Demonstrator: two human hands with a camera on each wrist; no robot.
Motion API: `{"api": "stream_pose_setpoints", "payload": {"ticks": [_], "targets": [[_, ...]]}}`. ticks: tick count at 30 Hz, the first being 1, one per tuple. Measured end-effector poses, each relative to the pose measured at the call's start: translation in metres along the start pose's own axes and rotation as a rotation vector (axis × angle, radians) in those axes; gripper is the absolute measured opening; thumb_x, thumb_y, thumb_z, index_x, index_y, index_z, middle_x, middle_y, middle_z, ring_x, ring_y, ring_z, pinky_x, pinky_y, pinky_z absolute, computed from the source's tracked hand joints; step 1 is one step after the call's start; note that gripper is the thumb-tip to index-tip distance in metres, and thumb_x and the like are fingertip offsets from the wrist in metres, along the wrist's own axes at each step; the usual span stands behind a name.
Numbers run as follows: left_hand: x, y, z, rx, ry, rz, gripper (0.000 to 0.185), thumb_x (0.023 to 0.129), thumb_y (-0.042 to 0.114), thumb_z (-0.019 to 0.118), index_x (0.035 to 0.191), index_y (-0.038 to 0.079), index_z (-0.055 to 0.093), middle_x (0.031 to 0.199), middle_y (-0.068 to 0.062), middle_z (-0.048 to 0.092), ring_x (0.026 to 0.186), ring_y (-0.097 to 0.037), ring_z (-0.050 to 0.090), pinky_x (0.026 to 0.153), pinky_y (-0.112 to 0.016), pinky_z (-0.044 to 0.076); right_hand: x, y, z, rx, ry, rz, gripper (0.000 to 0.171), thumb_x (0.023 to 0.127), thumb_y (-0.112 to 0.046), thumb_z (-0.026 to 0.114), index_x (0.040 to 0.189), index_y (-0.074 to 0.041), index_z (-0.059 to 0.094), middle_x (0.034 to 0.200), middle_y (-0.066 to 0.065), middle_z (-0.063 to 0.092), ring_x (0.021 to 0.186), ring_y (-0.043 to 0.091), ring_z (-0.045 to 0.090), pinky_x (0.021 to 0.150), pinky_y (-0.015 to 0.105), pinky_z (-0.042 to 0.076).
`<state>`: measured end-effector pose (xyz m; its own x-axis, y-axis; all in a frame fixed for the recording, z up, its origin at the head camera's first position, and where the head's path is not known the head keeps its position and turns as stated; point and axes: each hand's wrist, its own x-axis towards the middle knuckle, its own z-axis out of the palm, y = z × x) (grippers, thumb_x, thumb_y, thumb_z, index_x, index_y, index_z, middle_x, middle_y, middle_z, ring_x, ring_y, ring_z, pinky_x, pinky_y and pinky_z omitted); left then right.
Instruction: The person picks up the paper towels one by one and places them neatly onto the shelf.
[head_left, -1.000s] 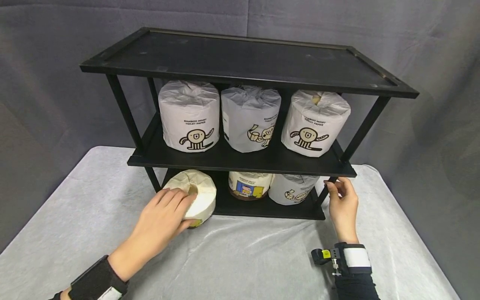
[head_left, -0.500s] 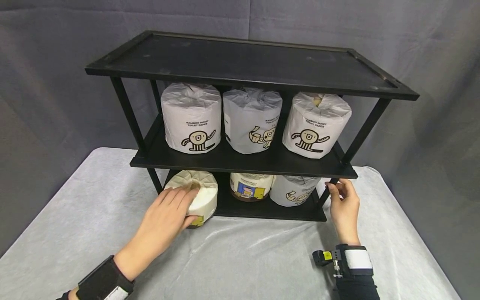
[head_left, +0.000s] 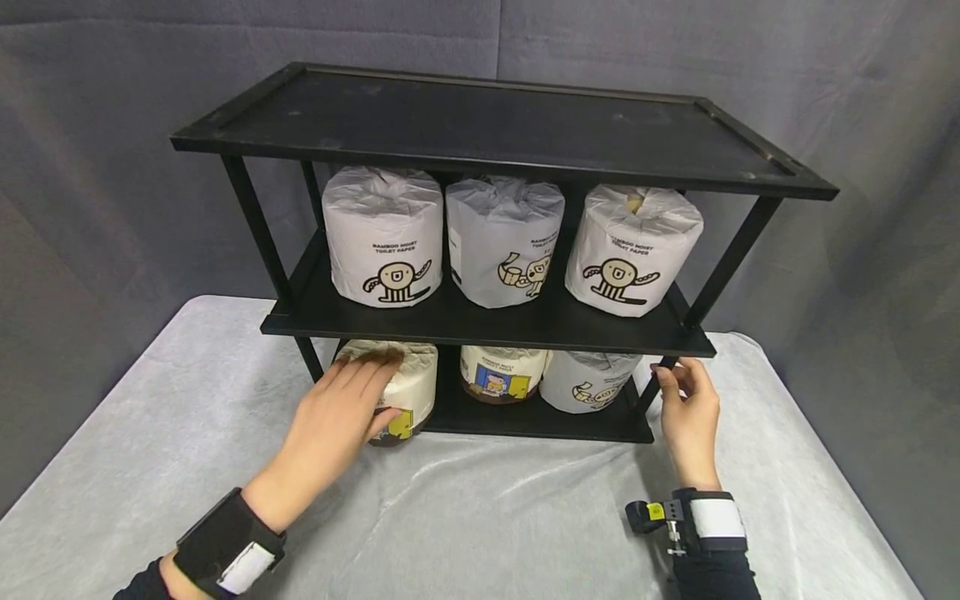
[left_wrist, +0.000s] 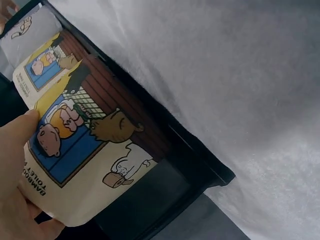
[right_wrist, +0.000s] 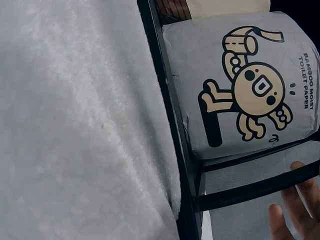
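My left hand (head_left: 339, 417) holds a cream paper-wrapped toilet paper roll (head_left: 417, 379) at the left end of the bottom shelf. Its fingers lie over the roll's top, and the thumb is on the printed front. The left wrist view shows this roll's (left_wrist: 90, 135) cartoon print close up, with the thumb (left_wrist: 20, 127) against it. At the rack's right side, my right hand (head_left: 690, 417) grips the lower front post (head_left: 654, 385) between thumb and fingers. In the right wrist view, fingers (right_wrist: 300, 200) are beside that post, and part of the hand is cut off.
A second cream roll (head_left: 501, 375) and a white roll (head_left: 588, 382) stand on the bottom shelf. Three white rolls, including the middle one (head_left: 504, 242), line the middle shelf (head_left: 480, 329). The black rack's top (head_left: 487, 125) overhangs them. White cloth (head_left: 480, 517) covers the table.
The cream roll under my left hand has gone from tilted forward to nearly upright and slightly farther back onto the shelf. My right hand keeps its place on the post.
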<state>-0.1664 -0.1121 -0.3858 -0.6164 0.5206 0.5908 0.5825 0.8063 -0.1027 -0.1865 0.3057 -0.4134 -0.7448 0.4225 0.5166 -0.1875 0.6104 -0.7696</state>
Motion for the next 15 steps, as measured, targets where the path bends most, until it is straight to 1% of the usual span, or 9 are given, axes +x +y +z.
{"api": "stream_pose_setpoints", "payload": {"ticks": [5, 8, 12, 15], "targets": [[0.004, -0.004, 0.003, 0.003, -0.032, -0.04, 0.065, 0.079, 0.035, 0.072, 0.131, 0.003, 0.048, 0.118, -0.013, 0.056, 0.112, -0.03, 0.051, 0.1, -0.044, 0.035, 0.0, 0.0, 0.0, -0.007, 0.014, -0.014, 0.018, 0.09, -0.006, 0.059, 0.107, 0.002, 0.059, 0.087, 0.014, 0.063, 0.08, -0.008, 0.052, 0.073, 0.013, 0.039], [0.004, -0.006, 0.006, -0.016, -0.046, -0.076, 0.066, 0.078, 0.034, 0.073, 0.131, 0.004, 0.048, 0.121, -0.013, 0.056, 0.115, -0.031, 0.05, 0.102, -0.044, 0.033, -0.001, 0.001, 0.001, -0.016, 0.014, -0.014, 0.019, 0.09, -0.007, 0.06, 0.107, 0.002, 0.059, 0.087, 0.014, 0.063, 0.08, -0.007, 0.052, 0.072, 0.013, 0.039], [0.006, -0.008, 0.013, -0.04, -0.056, -0.109, 0.065, 0.08, 0.033, 0.073, 0.132, 0.005, 0.047, 0.124, -0.013, 0.055, 0.117, -0.03, 0.048, 0.105, -0.044, 0.028, -0.002, 0.002, 0.001, -0.015, 0.01, -0.013, 0.02, 0.091, -0.008, 0.059, 0.108, 0.002, 0.058, 0.087, 0.014, 0.063, 0.081, -0.007, 0.052, 0.072, 0.013, 0.038], [0.01, -0.011, 0.018, -0.042, -0.062, -0.124, 0.063, 0.081, 0.033, 0.072, 0.132, 0.005, 0.048, 0.123, -0.013, 0.056, 0.117, -0.03, 0.048, 0.105, -0.044, 0.028, -0.001, 0.002, 0.001, -0.013, 0.015, -0.019, 0.02, 0.091, -0.008, 0.059, 0.107, 0.002, 0.058, 0.088, 0.014, 0.063, 0.081, -0.005, 0.053, 0.074, 0.013, 0.039]]}}
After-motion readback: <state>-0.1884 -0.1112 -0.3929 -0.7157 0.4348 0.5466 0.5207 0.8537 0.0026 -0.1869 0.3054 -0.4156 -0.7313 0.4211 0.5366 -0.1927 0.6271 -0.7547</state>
